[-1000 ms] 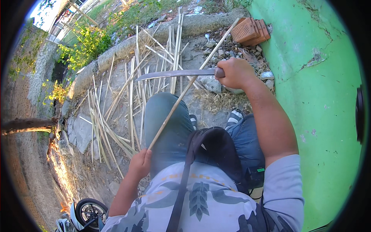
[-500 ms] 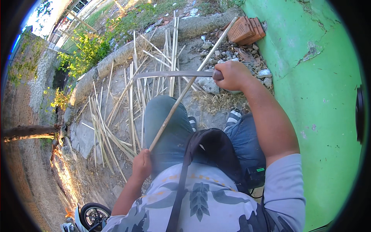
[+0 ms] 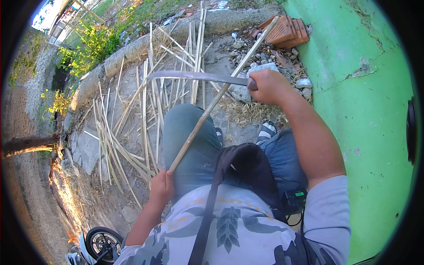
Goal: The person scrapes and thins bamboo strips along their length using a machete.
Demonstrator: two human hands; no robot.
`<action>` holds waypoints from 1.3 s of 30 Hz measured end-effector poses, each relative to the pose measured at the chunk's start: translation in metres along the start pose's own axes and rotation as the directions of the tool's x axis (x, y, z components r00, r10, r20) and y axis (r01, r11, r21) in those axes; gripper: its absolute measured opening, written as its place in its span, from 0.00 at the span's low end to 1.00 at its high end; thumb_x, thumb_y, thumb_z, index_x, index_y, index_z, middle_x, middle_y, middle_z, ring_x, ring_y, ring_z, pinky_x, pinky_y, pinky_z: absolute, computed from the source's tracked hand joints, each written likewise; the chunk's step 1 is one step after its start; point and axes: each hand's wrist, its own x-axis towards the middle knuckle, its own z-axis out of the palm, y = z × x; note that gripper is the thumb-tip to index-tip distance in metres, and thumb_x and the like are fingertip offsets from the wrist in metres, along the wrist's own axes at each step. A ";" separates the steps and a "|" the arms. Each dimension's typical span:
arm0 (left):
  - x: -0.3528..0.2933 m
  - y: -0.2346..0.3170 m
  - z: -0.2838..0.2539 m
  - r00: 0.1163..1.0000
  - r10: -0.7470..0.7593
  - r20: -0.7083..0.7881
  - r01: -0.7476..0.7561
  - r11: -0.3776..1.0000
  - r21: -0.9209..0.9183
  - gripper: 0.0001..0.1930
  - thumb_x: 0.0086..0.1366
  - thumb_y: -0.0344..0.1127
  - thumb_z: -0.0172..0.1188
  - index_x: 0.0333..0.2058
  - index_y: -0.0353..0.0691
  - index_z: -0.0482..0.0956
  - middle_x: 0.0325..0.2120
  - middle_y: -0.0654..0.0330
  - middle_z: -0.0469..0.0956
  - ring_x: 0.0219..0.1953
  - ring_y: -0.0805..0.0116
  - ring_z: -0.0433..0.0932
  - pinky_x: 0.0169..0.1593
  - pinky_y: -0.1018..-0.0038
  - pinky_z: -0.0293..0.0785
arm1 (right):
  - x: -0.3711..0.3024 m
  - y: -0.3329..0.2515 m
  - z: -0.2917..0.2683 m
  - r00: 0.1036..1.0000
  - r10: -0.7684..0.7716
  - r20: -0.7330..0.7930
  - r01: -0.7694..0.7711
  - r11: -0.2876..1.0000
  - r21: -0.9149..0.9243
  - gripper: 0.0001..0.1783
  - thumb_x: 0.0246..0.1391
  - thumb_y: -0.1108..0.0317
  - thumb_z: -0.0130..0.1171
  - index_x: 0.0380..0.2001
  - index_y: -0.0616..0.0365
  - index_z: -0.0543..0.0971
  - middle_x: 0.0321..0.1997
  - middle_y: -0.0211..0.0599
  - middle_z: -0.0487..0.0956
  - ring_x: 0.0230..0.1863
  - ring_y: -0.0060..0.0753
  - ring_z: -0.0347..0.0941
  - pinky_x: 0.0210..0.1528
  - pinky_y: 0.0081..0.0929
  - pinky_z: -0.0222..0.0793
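Observation:
My left hand is closed round the near end of a long pale wooden stick. The stick slants up across my bent knee to the far right, its far end by the stacked tiles. My right hand grips the dark handle of a machete with a long, slightly curved blade. The blade points left and crosses the stick in its upper half; whether it touches the wood I cannot tell. Many split strips lie scattered on the ground beyond and left of my knee.
Orange tiles are stacked beside a green wall on my right. Rubble and stones lie near my feet. A low concrete kerb curves behind the strips. A motorbike wheel shows at lower left.
The machete has shifted slightly up and away along the stick, its blade now tilted, tip higher. The view has turned a little. Both hands keep their hold.

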 end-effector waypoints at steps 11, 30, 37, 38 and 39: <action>-0.003 -0.004 0.007 0.999 0.014 -0.036 -0.016 0.999 -0.051 0.23 0.74 0.49 0.44 0.27 0.35 0.67 0.16 0.44 0.68 0.21 0.38 0.70 0.25 0.56 0.64 | 0.009 0.013 0.025 0.984 -0.143 -0.110 0.165 0.960 0.228 0.09 0.49 0.64 0.57 0.26 0.60 0.77 0.24 0.53 0.77 0.29 0.60 0.73 0.33 0.47 0.69; 0.001 -0.003 0.004 1.000 0.015 0.011 -0.014 0.994 -0.109 0.25 0.74 0.52 0.43 0.27 0.35 0.67 0.17 0.41 0.68 0.23 0.34 0.70 0.26 0.54 0.63 | 0.017 0.033 0.019 0.997 -0.063 -0.044 0.070 0.981 0.180 0.12 0.52 0.59 0.56 0.30 0.56 0.81 0.30 0.51 0.81 0.36 0.57 0.77 0.41 0.48 0.73; 0.002 -0.004 0.006 1.000 0.002 0.012 -0.001 1.000 -0.028 0.26 0.74 0.53 0.42 0.27 0.35 0.67 0.17 0.41 0.69 0.24 0.33 0.71 0.27 0.52 0.64 | 0.011 0.019 0.020 0.990 -0.053 -0.127 0.086 0.959 0.270 0.10 0.48 0.62 0.59 0.29 0.57 0.79 0.27 0.50 0.79 0.33 0.58 0.77 0.38 0.47 0.72; 0.002 -0.005 0.006 1.000 0.010 0.000 -0.010 0.999 -0.049 0.25 0.74 0.53 0.42 0.27 0.35 0.67 0.17 0.41 0.69 0.24 0.33 0.71 0.27 0.53 0.64 | 0.010 0.008 0.020 0.981 -0.132 -0.141 0.170 0.938 0.303 0.10 0.44 0.64 0.61 0.28 0.60 0.78 0.25 0.50 0.78 0.31 0.58 0.76 0.34 0.47 0.71; 0.001 -0.008 0.006 1.000 0.004 -0.001 -0.004 0.999 -0.047 0.25 0.74 0.53 0.42 0.27 0.35 0.67 0.17 0.41 0.69 0.24 0.33 0.71 0.27 0.53 0.64 | 0.008 -0.005 0.018 0.981 -0.136 -0.138 0.173 0.936 0.306 0.10 0.44 0.64 0.61 0.28 0.60 0.78 0.25 0.50 0.78 0.31 0.58 0.76 0.34 0.47 0.71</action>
